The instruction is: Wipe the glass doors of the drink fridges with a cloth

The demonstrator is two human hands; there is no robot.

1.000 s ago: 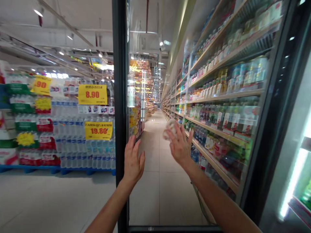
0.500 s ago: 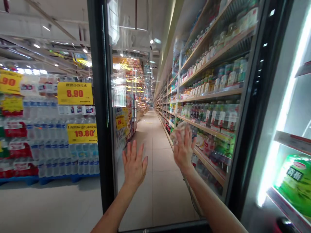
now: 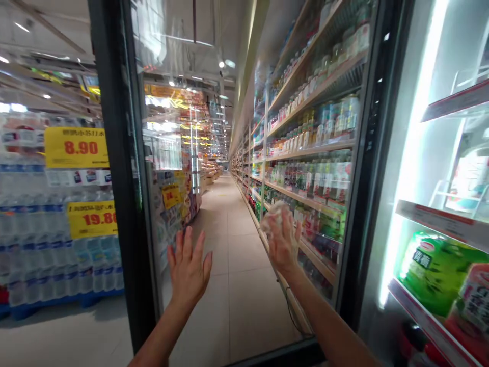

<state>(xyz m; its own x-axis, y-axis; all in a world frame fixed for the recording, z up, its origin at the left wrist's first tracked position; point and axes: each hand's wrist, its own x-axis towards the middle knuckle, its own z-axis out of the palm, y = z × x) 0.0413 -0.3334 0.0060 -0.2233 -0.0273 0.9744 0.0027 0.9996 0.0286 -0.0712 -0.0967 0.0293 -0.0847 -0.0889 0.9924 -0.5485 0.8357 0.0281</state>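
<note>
A glass door with a black frame stands in front of me, and I look through its pane. My left hand lies flat against the glass at lower left, fingers spread, holding nothing. To its right, my right hand presses a crumpled pale cloth against the pane. The cloth bunches beyond the fingertips and is partly covered by the hand.
On the right is the lit cooler interior, with green packages on a shelf. Bottled water packs with yellow price signs stand at left. A long aisle and bottle shelves show through the glass.
The view has shifted rightward, showing more of the cooler's inside. My right hand and the cloth sit slightly lower on the glass; my left hand stays spread on it.
</note>
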